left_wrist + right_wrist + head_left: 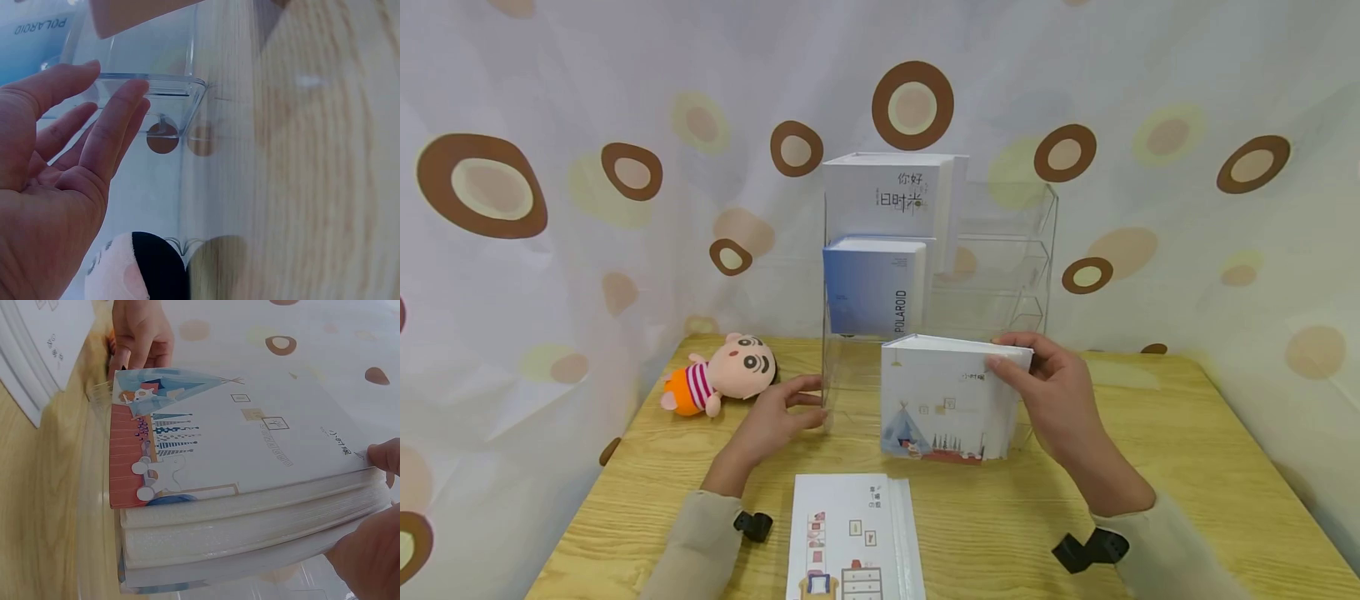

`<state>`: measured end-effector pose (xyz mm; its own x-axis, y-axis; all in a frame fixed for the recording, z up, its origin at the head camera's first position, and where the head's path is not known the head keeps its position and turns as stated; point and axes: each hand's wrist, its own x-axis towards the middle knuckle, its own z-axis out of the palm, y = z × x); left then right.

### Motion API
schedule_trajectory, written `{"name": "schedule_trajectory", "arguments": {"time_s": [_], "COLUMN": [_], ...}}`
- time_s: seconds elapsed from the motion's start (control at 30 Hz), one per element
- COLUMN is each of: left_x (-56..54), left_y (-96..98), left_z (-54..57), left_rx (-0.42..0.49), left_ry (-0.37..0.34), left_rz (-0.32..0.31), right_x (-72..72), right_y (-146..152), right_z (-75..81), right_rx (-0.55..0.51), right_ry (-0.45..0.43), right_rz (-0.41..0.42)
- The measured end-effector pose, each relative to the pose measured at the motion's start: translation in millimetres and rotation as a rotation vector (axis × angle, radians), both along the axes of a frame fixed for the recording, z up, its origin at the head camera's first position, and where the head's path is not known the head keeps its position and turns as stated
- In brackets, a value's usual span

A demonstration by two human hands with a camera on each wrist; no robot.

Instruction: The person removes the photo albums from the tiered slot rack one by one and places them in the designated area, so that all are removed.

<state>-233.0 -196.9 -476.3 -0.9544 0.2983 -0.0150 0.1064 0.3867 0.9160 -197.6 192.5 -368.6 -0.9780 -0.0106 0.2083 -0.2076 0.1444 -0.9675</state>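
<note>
My right hand [1060,392] pinches a thick white photo album [951,400] at its upper right corner, thumb on the front cover. The cover shows a blue tent, and the album stands upright at the lowest level of a clear acrylic rack [1037,242]. In the right wrist view the album's thick page edges [250,531] face the camera. At the rack's lower left side is my left hand [782,412], fingers fairly straight and fingertips at the clear edge. A blue POLAROID album [872,287] and a larger white album [880,196] stand in the tiers above.
Another white album [842,533] with furniture drawings lies flat at the table's front. A plush doll [722,375] in orange shorts lies left of the rack. Behind the wooden table [1150,467] hangs a white cloth [1187,75] with brown rings.
</note>
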Motion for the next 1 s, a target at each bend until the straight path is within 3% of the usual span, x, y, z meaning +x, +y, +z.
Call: {"name": "schedule_trajectory", "arguments": {"time_s": [0.77,1.0], "left_x": [-0.9,0.2], "left_y": [-0.4,-0.1], "left_z": [-1.3,-0.1], "left_rx": [0.01,0.006], "left_ry": [0.009,0.003], "left_rz": [-0.014,-0.007], "right_x": [33.0,39.1], "right_y": [29,37], "right_z": [-32.4,-41.7], "right_rx": [0.183,0.184], "right_ry": [-0.113,-0.155], "right_rz": [0.001,0.005]}}
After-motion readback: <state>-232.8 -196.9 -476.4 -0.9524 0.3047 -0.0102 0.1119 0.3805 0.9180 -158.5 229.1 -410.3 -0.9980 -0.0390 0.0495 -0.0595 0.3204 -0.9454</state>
